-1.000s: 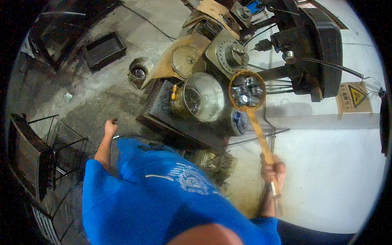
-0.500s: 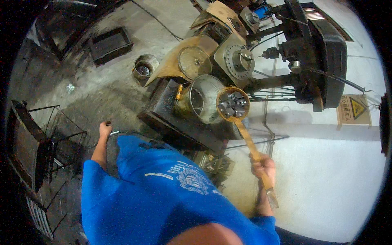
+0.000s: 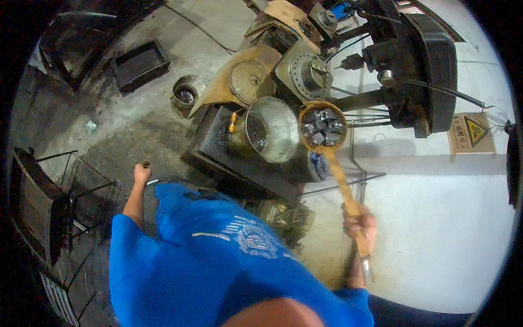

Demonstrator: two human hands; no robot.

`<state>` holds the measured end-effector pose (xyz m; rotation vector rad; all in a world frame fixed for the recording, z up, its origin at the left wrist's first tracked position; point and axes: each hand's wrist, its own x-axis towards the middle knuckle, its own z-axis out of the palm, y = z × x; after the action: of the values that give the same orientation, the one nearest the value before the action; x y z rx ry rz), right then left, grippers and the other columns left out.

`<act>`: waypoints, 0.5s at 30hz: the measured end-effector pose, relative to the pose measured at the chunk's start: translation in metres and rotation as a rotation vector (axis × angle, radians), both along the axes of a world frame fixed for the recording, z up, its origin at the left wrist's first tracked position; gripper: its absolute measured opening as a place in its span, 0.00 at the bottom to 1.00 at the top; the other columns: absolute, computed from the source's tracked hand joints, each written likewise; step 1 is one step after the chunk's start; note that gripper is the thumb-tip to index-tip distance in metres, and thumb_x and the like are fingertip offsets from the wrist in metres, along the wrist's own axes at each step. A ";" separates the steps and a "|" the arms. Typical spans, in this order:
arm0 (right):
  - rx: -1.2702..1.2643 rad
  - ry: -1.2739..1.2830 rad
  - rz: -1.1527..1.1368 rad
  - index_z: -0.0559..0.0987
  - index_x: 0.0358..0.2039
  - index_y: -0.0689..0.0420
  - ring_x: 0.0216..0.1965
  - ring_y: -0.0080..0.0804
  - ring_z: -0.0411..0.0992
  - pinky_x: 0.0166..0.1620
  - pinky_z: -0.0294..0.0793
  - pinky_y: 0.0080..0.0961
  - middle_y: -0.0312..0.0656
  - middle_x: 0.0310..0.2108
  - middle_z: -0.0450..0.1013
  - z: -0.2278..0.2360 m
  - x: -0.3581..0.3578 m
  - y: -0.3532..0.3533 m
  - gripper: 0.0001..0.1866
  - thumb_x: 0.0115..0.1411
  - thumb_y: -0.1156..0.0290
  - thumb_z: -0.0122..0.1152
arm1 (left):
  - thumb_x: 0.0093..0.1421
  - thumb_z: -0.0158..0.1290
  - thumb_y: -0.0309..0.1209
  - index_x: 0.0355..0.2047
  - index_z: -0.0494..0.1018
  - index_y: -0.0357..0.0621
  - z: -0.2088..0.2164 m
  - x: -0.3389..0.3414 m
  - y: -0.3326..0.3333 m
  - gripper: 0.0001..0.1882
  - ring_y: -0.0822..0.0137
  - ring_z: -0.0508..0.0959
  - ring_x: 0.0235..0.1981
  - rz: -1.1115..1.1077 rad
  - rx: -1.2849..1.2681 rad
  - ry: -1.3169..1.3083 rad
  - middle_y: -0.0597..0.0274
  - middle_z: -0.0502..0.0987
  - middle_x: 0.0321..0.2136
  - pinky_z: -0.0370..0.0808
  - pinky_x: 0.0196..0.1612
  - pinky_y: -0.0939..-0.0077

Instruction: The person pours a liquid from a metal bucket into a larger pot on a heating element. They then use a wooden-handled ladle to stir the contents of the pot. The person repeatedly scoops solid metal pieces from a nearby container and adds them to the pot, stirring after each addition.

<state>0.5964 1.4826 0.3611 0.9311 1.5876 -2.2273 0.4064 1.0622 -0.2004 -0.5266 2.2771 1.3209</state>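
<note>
My right hand [image 3: 359,223] is closed round the long flat handle of a yellowish ladle-like strainer [image 3: 339,173]. Its round bowl, roughly level, carries several dark grey metal blocks [image 3: 322,128]. To the left of the bowl stands a metal bucket [image 3: 283,133], with something dark and shiny at its bottom. My left hand [image 3: 143,173] hangs low at my left side, away from the bucket, its fingers curled in and no object showing in them. Close by it is a thin pale rod [image 3: 153,182].
The bucket stands on a dark metal bench [image 3: 210,143]. Beyond it are a round lid-like disc [image 3: 253,80], a machine with a round drilled plate [image 3: 311,73] and a small pail [image 3: 187,94]. A dark tray [image 3: 139,66] lies on the floor; a metal frame cart [image 3: 41,204] stands left.
The strainer with its metal blocks has moved right, from overlapping the bucket's rim to beside it. My right hand has shifted slightly right and down. My left hand stays low at my side.
</note>
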 end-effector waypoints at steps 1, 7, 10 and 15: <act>0.010 0.005 0.005 0.64 0.36 0.67 0.10 0.14 0.52 0.09 0.56 0.13 0.31 0.14 0.54 0.000 0.000 0.000 0.25 0.38 0.66 0.58 | 0.38 0.43 0.24 0.36 0.73 0.39 -0.002 -0.002 0.003 0.21 0.59 0.77 0.26 0.000 0.024 -0.009 0.47 0.75 0.26 0.71 0.34 0.71; -0.004 -0.036 0.049 0.64 0.36 0.67 0.09 0.13 0.52 0.09 0.56 0.13 0.30 0.14 0.53 -0.007 0.000 0.003 0.26 0.38 0.64 0.58 | 0.39 0.44 0.23 0.36 0.73 0.39 -0.031 0.002 0.001 0.20 0.60 0.77 0.25 -0.022 0.039 0.067 0.48 0.75 0.24 0.71 0.33 0.71; -0.031 -0.036 0.019 0.64 0.36 0.66 0.10 0.13 0.52 0.09 0.55 0.13 0.30 0.14 0.53 -0.009 0.006 0.007 0.26 0.37 0.64 0.57 | 0.39 0.44 0.23 0.34 0.74 0.39 -0.015 0.008 0.001 0.19 0.59 0.77 0.26 -0.046 -0.024 0.112 0.48 0.75 0.25 0.71 0.34 0.71; 0.075 -0.080 -0.081 0.65 0.34 0.66 0.09 0.13 0.51 0.09 0.55 0.13 0.30 0.13 0.53 0.001 0.004 -0.001 0.22 0.36 0.69 0.53 | 0.39 0.44 0.23 0.31 0.74 0.39 -0.024 0.018 -0.009 0.16 0.56 0.76 0.31 0.022 -0.086 0.000 0.46 0.75 0.27 0.71 0.37 0.70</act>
<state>0.6007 1.4814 0.3623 1.1087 1.6347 -2.1672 0.4249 1.0535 -0.2241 -0.5815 2.3428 1.2378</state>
